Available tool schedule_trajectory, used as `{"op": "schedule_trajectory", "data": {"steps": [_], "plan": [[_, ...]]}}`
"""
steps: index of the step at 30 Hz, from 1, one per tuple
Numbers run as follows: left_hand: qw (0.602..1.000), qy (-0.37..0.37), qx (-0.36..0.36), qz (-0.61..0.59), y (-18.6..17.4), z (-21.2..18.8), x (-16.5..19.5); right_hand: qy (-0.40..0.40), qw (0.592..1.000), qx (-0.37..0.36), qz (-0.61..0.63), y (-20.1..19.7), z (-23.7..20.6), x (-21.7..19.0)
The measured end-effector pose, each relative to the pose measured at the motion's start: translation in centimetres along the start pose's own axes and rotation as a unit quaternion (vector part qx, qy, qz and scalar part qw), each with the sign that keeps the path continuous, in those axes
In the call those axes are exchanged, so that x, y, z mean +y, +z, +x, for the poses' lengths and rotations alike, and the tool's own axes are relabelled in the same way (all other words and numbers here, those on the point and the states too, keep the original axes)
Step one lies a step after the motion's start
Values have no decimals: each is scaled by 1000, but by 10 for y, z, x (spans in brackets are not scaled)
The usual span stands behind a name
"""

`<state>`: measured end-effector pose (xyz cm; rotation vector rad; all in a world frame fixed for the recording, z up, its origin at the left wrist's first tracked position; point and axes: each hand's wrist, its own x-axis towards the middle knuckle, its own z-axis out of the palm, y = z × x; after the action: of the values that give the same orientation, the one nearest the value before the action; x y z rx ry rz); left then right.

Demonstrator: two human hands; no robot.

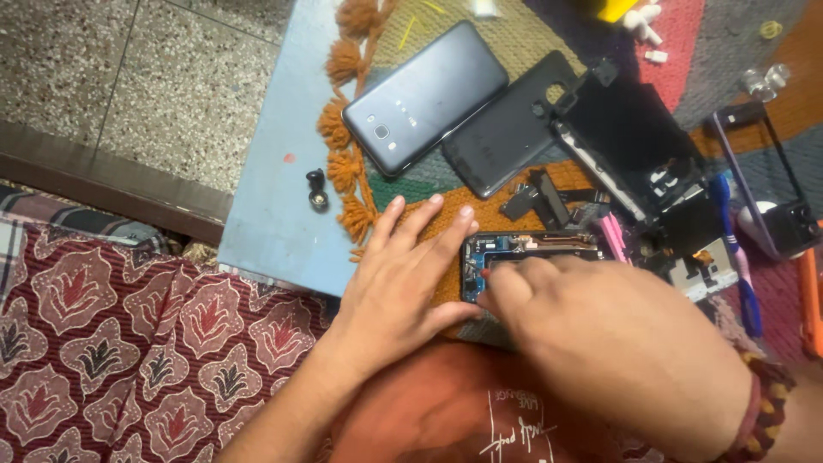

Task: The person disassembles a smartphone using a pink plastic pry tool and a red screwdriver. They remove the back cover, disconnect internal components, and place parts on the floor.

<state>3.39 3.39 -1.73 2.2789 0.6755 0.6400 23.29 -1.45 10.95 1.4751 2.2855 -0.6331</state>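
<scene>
An opened phone (531,249) with its circuit parts exposed lies on a woven mat (514,34) near the table's front edge. My left hand (403,274) rests flat beside it, fingers spread, with the fingertips against the phone's left end. My right hand (600,334) covers the lower part of the phone, its fingers bunched and pressing at the left inner corner. Whether it pinches a small tool or part is hidden.
A dark grey phone (424,94) lies face down at the back beside a black back cover (506,129). A black frame piece (626,137), a blue-handled tool (737,249), a pink tool (613,236) and small loose parts lie to the right. A small black earbud (318,193) sits on the light blue table (266,206).
</scene>
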Motion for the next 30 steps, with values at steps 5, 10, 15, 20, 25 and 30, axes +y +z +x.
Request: {"op": "schedule_trajectory", "data": {"steps": [5,10,15,20,25,30], "plan": [[1000,-15,-13,0,-1,0,0,-85,990,108,13,-2,1,-3],[1000,-14,-17,2,-3,0,-1,-37,995,97,3,-3,3,-9],[1000,-16,-13,-12,-4,2,0,72,996,-53,-13,-2,8,-12],[999,-22,-23,3,-1,0,-3,-65,992,109,-26,0,13,-12],[1000,-19,-7,16,2,-1,-4,-55,990,127,-3,7,15,-16],[1000,-19,-8,4,-1,1,-2,13,999,32,-12,12,15,-24]]}}
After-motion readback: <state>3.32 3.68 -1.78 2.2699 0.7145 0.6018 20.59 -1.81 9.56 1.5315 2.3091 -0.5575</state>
